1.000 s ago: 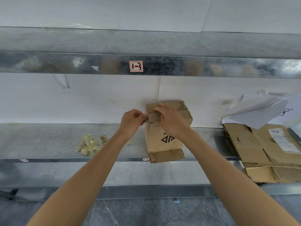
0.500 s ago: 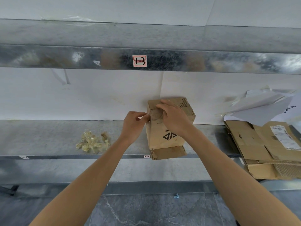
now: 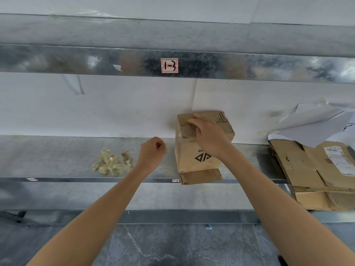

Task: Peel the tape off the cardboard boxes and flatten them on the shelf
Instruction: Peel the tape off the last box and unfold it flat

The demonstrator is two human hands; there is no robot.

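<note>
Both hands reach forward on bare, outstretched arms over a grey metal shelf (image 3: 57, 156). The right hand (image 3: 208, 135) is draped over the upper front corner of a small brown cardboard box (image 3: 196, 160), its bent fingers on the top edge and its thumb on the front face. The left hand (image 3: 152, 150) hovers just left of the box and clear of it, fingers curled in, though whether they pinch anything cannot be told. The box stands upright near the shelf's front lip, between a heap of crumpled yellowish tape (image 3: 113, 163) and a stack of flattened cardboard (image 3: 317, 169).
</note>
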